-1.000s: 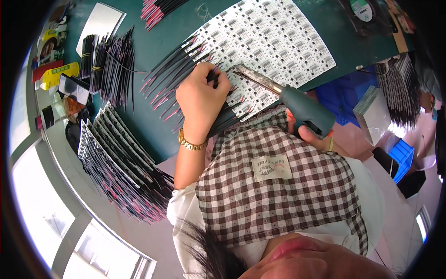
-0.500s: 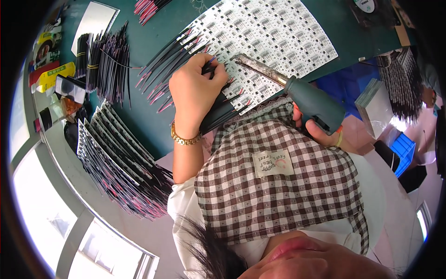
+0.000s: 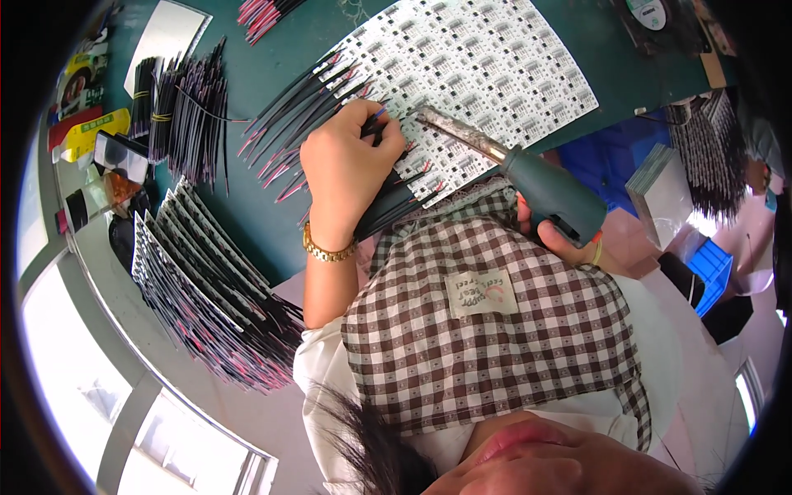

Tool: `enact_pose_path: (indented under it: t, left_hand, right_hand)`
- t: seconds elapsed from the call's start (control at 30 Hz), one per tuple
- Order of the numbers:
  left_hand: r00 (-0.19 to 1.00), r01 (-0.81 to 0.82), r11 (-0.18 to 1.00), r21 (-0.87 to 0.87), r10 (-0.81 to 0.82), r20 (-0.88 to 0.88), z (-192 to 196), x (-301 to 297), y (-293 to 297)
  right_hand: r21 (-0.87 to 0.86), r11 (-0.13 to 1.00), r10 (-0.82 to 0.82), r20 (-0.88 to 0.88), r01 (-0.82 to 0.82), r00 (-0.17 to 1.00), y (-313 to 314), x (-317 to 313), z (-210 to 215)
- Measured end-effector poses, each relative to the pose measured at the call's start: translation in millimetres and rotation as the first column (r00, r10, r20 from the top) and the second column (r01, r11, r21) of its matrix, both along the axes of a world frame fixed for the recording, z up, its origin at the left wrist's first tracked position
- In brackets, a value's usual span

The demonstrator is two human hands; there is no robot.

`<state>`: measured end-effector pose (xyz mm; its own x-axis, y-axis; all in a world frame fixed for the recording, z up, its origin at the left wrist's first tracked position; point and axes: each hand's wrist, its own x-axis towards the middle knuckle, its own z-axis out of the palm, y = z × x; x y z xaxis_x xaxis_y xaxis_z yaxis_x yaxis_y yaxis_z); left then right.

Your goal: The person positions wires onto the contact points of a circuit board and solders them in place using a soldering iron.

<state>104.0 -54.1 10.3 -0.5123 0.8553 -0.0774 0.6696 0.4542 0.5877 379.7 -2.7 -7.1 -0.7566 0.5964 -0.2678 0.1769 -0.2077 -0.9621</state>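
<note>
In the head view, the left hand (image 3: 346,165) has its fingers pinched narrowly, apparently on a thin wire (image 3: 380,113) at the white board (image 3: 487,74)'s edge; the right hand (image 3: 558,239) grips a soldering iron (image 3: 540,181). The wire seems light, bendy, best held near its tip.

I see a dark green counter (image 3: 272,70), and against it a white circuit-board sheet (image 3: 495,66) repeating small black and grey marks in rows. The wires (image 3: 299,107) read black with pinkish-red tips. The soldering iron (image 3: 557,194) has a dull dark green handle and a mottled silver-brown shaft. I also get a brown-and-white checked apron (image 3: 495,363) (its patch (image 3: 480,293) is cream) and a gold watch (image 3: 328,250).
</note>
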Motion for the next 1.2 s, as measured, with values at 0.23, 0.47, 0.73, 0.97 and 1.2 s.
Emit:
enact_pose_path:
  t: [0.23, 0.47, 0.73, 0.97, 1.2]
  left_hand:
    - [0.998, 0.064, 0.998, 0.022, -0.064, -0.022, 2, -2, -5]
    - [0.801, 0.456, 0.889, 0.032, -0.395, -0.45, 1, -5, -14]
    - [0.755, 0.461, 0.886, -0.05, -0.421, -0.502, 5, 4, -18]
    - [0.804, 0.424, 0.905, 0.017, -0.368, -0.467, 0, 4, -17]
    - [0.842, 0.405, 0.913, 0.051, -0.351, -0.41, -2, 3, -17]
  right_hand:
    - [-0.098, 0.995, -0.041, -0.073, 0.034, 0.996, 7, -5, 7]
    - [-0.016, 0.997, 0.079, -0.051, -0.08, 0.996, -4, 6, -21]
    - [0.186, 0.981, 0.062, -0.051, -0.052, 0.997, -4, -10, -17]
    - [0.323, 0.946, 0.051, -0.079, -0.023, 0.996, 2, -20, -4]
    - [0.232, 0.967, 0.123, -0.06, -0.106, 0.991, -7, 6, -38]
